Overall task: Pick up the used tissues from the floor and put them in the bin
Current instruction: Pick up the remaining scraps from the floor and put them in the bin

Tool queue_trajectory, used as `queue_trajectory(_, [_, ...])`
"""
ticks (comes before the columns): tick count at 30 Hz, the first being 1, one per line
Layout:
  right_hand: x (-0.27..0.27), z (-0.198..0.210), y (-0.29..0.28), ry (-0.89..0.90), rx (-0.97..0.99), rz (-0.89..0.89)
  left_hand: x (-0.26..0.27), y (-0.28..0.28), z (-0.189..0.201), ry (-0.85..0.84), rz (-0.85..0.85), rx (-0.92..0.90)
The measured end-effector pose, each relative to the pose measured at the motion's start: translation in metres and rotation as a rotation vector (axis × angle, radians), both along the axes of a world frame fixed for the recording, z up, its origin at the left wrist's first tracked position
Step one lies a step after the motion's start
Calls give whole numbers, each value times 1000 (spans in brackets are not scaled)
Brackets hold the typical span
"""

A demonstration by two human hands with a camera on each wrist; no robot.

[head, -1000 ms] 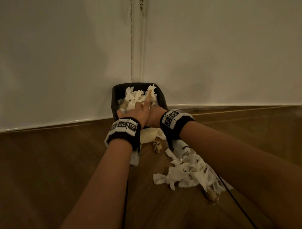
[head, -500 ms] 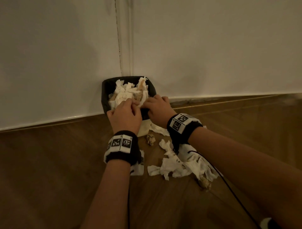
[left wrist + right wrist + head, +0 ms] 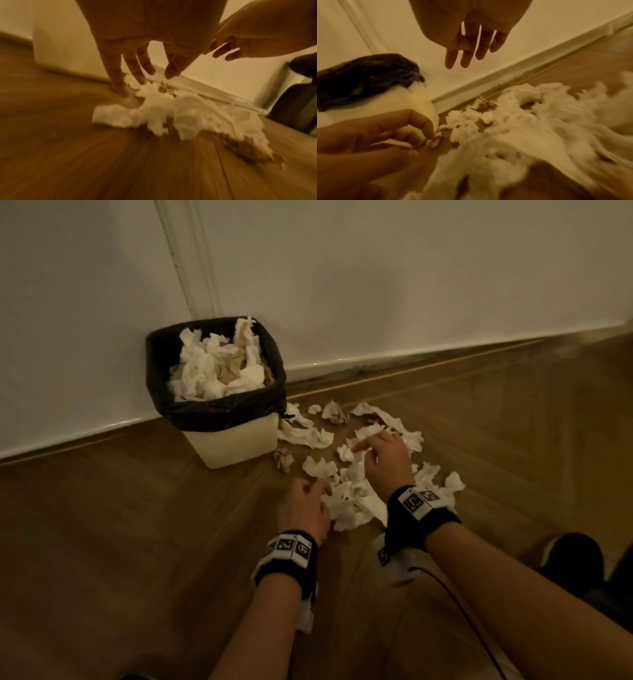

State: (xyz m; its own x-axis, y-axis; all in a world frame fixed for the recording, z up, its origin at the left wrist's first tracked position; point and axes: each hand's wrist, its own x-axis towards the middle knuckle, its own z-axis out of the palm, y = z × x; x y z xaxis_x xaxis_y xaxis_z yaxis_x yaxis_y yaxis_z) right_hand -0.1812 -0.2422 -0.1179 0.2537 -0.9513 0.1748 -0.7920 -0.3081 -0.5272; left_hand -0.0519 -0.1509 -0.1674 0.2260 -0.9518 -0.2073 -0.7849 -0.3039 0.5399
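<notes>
A cream bin (image 3: 236, 443) with a black liner stands against the wall, heaped with white tissues (image 3: 215, 368). Several crumpled tissues (image 3: 352, 501) lie scattered on the wooden floor to its right. My left hand (image 3: 318, 487) hovers at the near left edge of that pile, fingers loose and holding nothing; the left wrist view shows those fingers (image 3: 135, 70) hanging just above the tissues (image 3: 171, 116). My right hand (image 3: 370, 446) reaches over the middle of the pile with straight fingers (image 3: 465, 59), empty, above the tissues (image 3: 522, 121). A small brownish wad (image 3: 283, 460) lies beside the bin.
A white wall with a skirting board (image 3: 376, 361) runs behind the bin and the tissues. A dark shoe (image 3: 572, 556) is at the lower right, and a thin cable (image 3: 455, 604) trails under my right forearm. Bare wooden floor (image 3: 120, 542) spreads to the left.
Both hands have drawn back from the top of the bin and come down over the tissues on the floor. The view has swung right, so the bin now stands at the left.
</notes>
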Motion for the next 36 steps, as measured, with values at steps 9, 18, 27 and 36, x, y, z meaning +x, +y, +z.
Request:
queue_trajectory(9, [-52,-52,42,136,171,-132,-34,16,-40,-81,206,156])
queue_trajectory(18, [-54,-67,78,248,525,-355,-30,12,-44,-124,97,181])
queue_trajectory(27, [-61,-81,83,368,520,-274,-21,12,-45,-125,-107,214])
queue_trajectory(36, [-64,-91,80,407,535,-197,-15,8,-51,-67,-33,222])
